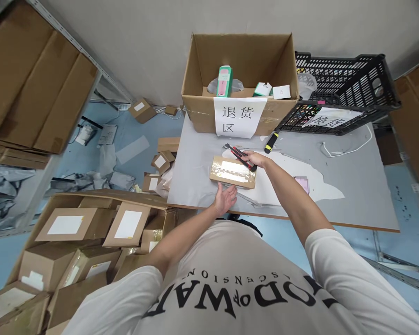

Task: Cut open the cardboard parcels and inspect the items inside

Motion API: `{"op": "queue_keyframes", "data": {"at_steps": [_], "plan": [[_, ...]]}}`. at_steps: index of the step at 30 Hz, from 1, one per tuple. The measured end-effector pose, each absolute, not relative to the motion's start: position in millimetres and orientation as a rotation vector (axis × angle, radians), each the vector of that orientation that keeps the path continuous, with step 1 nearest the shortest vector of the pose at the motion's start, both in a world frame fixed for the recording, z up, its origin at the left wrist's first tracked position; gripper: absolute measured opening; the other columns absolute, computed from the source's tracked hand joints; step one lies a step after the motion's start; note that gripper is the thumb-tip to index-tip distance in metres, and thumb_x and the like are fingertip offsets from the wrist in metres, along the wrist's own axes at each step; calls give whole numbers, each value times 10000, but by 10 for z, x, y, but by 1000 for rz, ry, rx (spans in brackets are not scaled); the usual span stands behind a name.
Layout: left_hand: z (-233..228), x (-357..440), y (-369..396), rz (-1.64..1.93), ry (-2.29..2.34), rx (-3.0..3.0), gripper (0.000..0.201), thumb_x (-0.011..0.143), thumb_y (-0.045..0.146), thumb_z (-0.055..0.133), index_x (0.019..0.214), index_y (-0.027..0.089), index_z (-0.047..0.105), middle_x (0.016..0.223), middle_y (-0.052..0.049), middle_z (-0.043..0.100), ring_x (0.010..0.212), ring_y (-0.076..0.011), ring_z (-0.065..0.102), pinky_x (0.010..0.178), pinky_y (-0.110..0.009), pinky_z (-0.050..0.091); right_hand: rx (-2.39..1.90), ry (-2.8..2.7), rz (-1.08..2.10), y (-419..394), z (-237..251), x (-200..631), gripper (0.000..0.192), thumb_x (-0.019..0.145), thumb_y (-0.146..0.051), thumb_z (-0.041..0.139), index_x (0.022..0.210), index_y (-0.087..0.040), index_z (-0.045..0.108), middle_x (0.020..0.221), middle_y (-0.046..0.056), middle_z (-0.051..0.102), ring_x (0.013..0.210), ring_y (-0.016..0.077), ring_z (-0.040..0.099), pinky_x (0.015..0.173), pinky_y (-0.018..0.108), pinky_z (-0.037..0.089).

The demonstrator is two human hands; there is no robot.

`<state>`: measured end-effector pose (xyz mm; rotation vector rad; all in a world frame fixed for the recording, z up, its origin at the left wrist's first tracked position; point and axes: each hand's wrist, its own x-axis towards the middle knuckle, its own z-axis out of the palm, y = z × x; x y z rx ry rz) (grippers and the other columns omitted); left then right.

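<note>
Head view: taped cardboard box [232, 173] sat on the counter [195, 163] near its front edge. Right hand [255, 159] gripped what looked like a red-and-black cutter [238, 152] over the box's far right part; left hand [225, 199] was spread wide at the near side, contact unclear. Box seemed light, fairly stiff, its tape probably slick; short ends looked best to hold.

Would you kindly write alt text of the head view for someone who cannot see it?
A person's right hand holds a red-and-black tool by a taped parcel on a grey table, the left hand open beside the parcel. Behind stand an open carton and a black crate.
</note>
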<state>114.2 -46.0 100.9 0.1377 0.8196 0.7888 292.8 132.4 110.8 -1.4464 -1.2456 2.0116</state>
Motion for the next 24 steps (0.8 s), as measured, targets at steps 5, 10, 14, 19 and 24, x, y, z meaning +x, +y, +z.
{"op": "queue_keyframes", "data": {"at_steps": [5,10,14,19,24], "plan": [[1048,887,-379,659,945,372,506,838,593,446,1076,204,665,1364,-104,495,1372,-280,271,1132,-468,123,-1409,-1307,1812,1293,1138,2954,236,706,-230,666,934,-195,620,959,46,704,861,185,632,843,366,489],[1240,458,-74,820,1192,978,497,589,359,798,1051,221,677,1384,-75,470,1371,-351,243,1145,-474,97,-1413,-1184,1420,889,1236,3339,444,763,-401,606,1161,-252,477,1114,55,627,831,164,642,715,321,522],[1324,288,304,877,1197,1353,922,496,507,811,1303,189,496,1545,-63,117,1417,-323,-35,1135,-476,21,-1551,-1123,1381,160,1161,3668,648,770,-496,571,1324,-277,317,1056,63,618,557,112,568,500,291,507],[1194,316,628,713,1123,1584,1087,434,640,767,1340,149,423,1536,-147,116,1405,-333,-108,1110,-530,28,-1549,-1084,1571,-542,997,3728,767,765,-480,587,1422,-307,230,1033,69,617,531,118,550,410,265,463],[1040,337,709,629,1146,1650,1110,376,621,797,1319,158,437,1511,-183,187,1409,-363,66,1119,-504,-4,-1509,-1065,1620,-657,924,3654,767,782,-485,572,1444,-304,230,1016,72,617,533,116,547,422,263,468]]}}
